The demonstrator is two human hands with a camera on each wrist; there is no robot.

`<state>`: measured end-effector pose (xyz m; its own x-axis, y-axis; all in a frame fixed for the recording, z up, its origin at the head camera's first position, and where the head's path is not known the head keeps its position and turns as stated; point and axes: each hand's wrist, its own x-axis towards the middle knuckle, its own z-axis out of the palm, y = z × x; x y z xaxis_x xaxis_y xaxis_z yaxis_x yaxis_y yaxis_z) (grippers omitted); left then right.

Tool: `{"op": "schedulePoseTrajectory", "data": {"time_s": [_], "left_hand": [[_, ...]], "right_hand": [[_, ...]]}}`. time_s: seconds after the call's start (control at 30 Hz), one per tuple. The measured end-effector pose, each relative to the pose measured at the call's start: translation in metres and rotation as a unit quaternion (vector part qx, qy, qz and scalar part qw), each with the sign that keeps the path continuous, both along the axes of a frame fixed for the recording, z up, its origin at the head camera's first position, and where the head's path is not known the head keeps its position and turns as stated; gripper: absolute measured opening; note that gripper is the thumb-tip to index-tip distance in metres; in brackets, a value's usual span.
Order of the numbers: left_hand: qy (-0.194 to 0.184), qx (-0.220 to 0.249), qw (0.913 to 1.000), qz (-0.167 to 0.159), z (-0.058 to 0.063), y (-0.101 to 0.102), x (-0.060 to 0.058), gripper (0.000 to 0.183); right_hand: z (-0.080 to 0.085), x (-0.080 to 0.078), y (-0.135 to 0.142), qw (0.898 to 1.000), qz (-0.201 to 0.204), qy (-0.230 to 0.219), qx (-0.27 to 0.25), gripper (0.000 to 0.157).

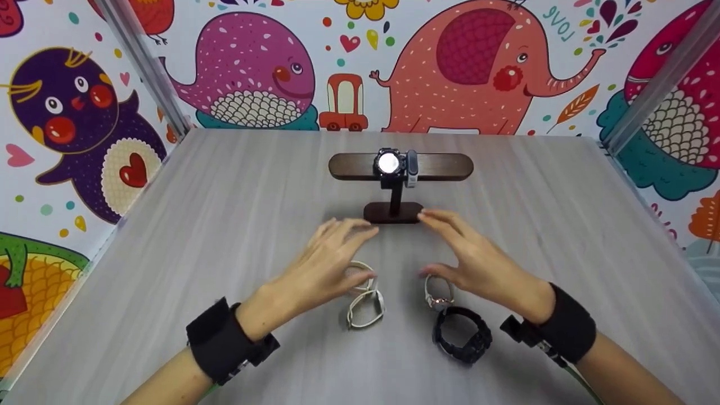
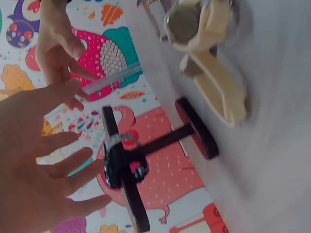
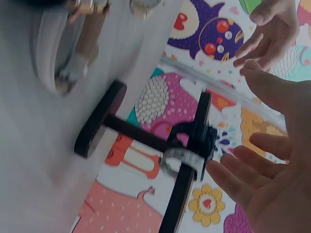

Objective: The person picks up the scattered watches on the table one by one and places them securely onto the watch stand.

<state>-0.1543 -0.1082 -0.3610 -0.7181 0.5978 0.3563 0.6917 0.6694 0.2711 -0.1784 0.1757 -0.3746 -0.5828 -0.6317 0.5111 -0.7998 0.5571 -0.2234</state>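
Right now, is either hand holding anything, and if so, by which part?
Nothing is held: the left hand and the right hand are both empty, near the watch stand.

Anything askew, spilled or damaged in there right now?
Nothing stands out. The display stand is upright, the black watch and fitness band sit on its bar, and the loose watches on the tabletop show no visible damage.
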Motion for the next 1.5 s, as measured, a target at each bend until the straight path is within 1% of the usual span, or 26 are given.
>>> {"op": "schedulePoseTrajectory", "data": {"time_s": [0.1, 0.23, 0.33, 0.4, 0.47, 0.63, 0.73, 0.83, 0.97, 1.03, 1.13, 1.23, 1.27, 1.4, 1.5], "left_hand": [[-0.003, -0.031, 0.9994, -0.014, -0.006, 0.005, 0.009, 0.067], [-0.012, -0.07, 0.9972, -0.025, -0.018, 0.009, 0.019, 0.066], [0.008, -0.095, 0.9951, -0.027, -0.03, 0.011, 0.026, 0.063], [0.027, -0.107, 0.9937, -0.024, -0.037, 0.012, 0.03, 0.062], [0.035, -0.117, 0.9924, -0.016, -0.043, 0.012, 0.034, 0.062], [-0.001, -0.13, 0.9915, 0.005, -0.056, 0.015, 0.042, 0.06], [-0.016, -0.132, 0.991, 0.017, -0.06, 0.017, 0.044, 0.059], [-0.028, -0.128, 0.991, 0.026, -0.062, 0.019, 0.044, 0.058], [-0.049, -0.113, 0.9918, 0.036, -0.064, 0.021, 0.043, 0.056], [-0.051, -0.102, 0.9926, 0.042, -0.066, 0.021, 0.043, 0.053], [-0.043, -0.086, 0.9941, 0.049, -0.071, 0.022, 0.043, 0.048], [-0.036, -0.072, 0.9953, 0.055, -0.074, 0.022, 0.044, 0.046], [-0.037, -0.067, 0.9956, 0.054, -0.075, 0.022, 0.045, 0.046], [-0.051, -0.051, 0.9957, 0.058, -0.075, 0.022, 0.046, 0.045], [-0.063, -0.038, 0.9953, 0.063, -0.076, 0.023, 0.046, 0.043]], "right_hand": [[-0.004, 0.008, -0.009, 1.0, 0.019, -0.017, 0.011, 0.084], [-0.011, 0.02, -0.018, 0.998, 0.031, -0.054, 0.023, 0.08], [-0.018, 0.026, -0.023, 0.997, 0.035, -0.065, 0.032, 0.078], [-0.023, 0.029, -0.027, 0.996, 0.038, -0.064, 0.039, 0.075], [-0.027, 0.032, -0.031, 0.996, 0.038, -0.059, 0.051, 0.073], [-0.037, 0.038, -0.041, 0.994, 0.039, -0.054, 0.088, 0.066], [-0.043, 0.04, -0.046, 0.993, 0.043, -0.05, 0.103, 0.062], [-0.048, 0.041, -0.051, 0.991, 0.049, -0.044, 0.114, 0.059], [-0.053, 0.041, -0.055, 0.989, 0.052, -0.056, 0.125, 0.053], [-0.055, 0.041, -0.057, 0.989, 0.05, -0.064, 0.121, 0.049], [-0.057, 0.041, -0.059, 0.991, 0.045, -0.072, 0.108, 0.043], [-0.058, 0.04, -0.06, 0.99, 0.036, -0.095, 0.101, 0.038], [-0.057, 0.04, -0.06, 0.988, 0.033, -0.109, 0.103, 0.036], [-0.056, 0.039, -0.061, 0.98, 0.02, -0.166, 0.106, 0.034], [-0.056, 0.037, -0.062, 0.977, 0.016, -0.187, 0.102, 0.034]]}}
